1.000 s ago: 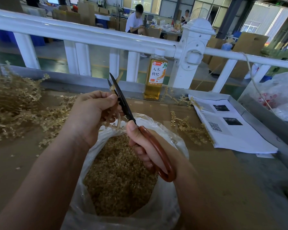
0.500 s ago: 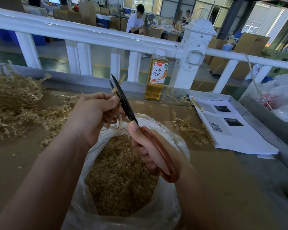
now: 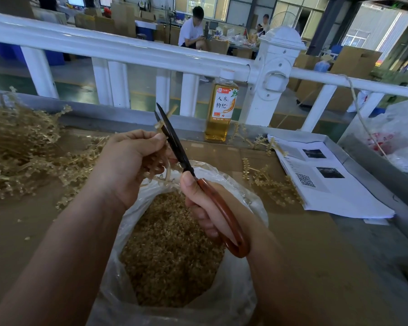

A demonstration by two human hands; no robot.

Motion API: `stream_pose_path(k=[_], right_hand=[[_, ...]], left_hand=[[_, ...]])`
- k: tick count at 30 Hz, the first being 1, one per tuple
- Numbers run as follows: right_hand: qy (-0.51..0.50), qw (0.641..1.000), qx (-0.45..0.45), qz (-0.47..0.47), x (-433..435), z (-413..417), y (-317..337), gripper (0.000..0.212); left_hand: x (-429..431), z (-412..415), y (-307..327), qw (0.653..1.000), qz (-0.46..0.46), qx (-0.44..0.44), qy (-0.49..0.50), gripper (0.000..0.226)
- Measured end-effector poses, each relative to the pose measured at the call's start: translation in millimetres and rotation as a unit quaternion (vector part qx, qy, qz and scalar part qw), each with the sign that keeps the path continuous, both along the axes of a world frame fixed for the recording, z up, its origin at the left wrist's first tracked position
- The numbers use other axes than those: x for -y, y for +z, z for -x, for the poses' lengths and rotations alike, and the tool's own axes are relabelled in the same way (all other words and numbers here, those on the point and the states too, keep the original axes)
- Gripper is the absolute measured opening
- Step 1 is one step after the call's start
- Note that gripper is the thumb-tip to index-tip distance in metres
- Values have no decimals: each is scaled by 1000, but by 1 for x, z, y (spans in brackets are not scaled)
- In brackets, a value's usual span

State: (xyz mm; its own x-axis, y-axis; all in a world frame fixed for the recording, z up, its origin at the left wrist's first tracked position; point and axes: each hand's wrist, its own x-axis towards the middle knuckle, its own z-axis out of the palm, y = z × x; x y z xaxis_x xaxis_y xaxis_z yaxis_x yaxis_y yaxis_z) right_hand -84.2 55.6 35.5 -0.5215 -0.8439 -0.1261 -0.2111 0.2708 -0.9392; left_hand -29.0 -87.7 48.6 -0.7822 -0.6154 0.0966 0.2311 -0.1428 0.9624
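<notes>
Working directly above the open plastic bag (image 3: 240,191), I have the left hand (image 3: 127,165) pinching a tan branched stem (image 3: 172,111) between thumb and curled fingers, with its tip poking up past the bag's far rim where the scissors (image 3: 177,147) can bite it. The right hand (image 3: 207,208) is wrapped tight round the red-brown handles, thumb pressed near the pivot for control. The dark blades stand slightly parted with the stem between them, so I judge a cut is about to close. I hold everything over the bag's mouth so each snipped piece drops onto the heap of cut bits (image 3: 172,250) inside instead of scattering. The uncut pile (image 3: 21,151) lies left of the bag, handy for the feeding hand. Loose sprigs (image 3: 269,184) and printed sheets (image 3: 327,184) lie to the bag's right, and a drink bottle (image 3: 222,109) stands beyond it, clear of the blades.
</notes>
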Motion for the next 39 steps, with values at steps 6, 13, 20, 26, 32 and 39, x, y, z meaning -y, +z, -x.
stream_pose_path(k=[6,13,20,26,32,39], right_hand=[[-2,1000,10,9,-2,3,-2,40],[-125,978,138,91,-1,9,-5,43],[-133,963,183,147,2,8,-3,45],[-135,956,188,178,2,9,-6,34],[-176,960,152,159,4,5,1,22],[-272,934,58,224,2,10,-4,32]], left_hand=[[15,-2,-1,990,-93,-53,92,19],[15,-3,-4,999,-23,1,35,10],[-1,3,-4,999,-40,24,9,23],[-10,2,-4,999,-6,32,-31,10],[-17,1,-5,996,-17,40,-74,6],[-1,-3,-3,988,-1,83,-126,23]])
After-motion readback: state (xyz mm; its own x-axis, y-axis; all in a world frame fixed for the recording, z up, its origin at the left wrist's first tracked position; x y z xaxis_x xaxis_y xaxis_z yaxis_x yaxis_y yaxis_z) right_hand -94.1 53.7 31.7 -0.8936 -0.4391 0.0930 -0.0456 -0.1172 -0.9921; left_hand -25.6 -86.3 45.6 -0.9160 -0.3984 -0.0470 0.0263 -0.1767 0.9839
